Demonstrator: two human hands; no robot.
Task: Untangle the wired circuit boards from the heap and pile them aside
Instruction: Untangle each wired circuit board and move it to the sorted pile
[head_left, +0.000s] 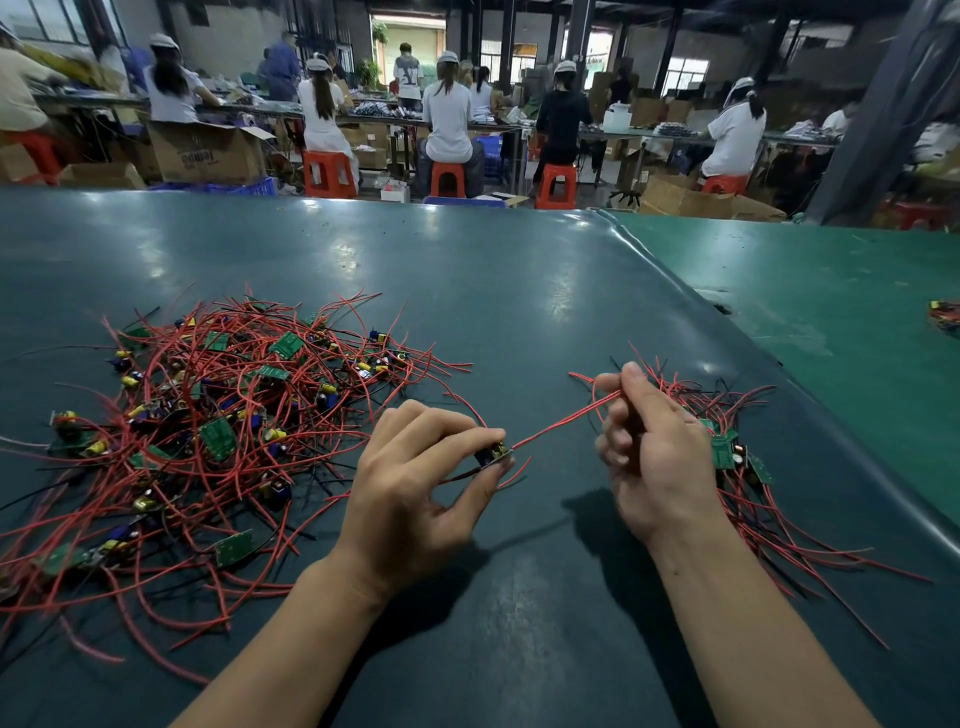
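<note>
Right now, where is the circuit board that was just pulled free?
In the head view, centre: the left hand pinches the circuit board between the heap and the sorted pile.

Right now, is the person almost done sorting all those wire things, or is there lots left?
Lots left. Done: a small pile of boards with red wires lies on the right, partly behind the right hand. In hand: the left hand pinches one board while the right hand holds its red wire stretched out. Left: the big tangled heap on the left is much larger than the pile.
</note>
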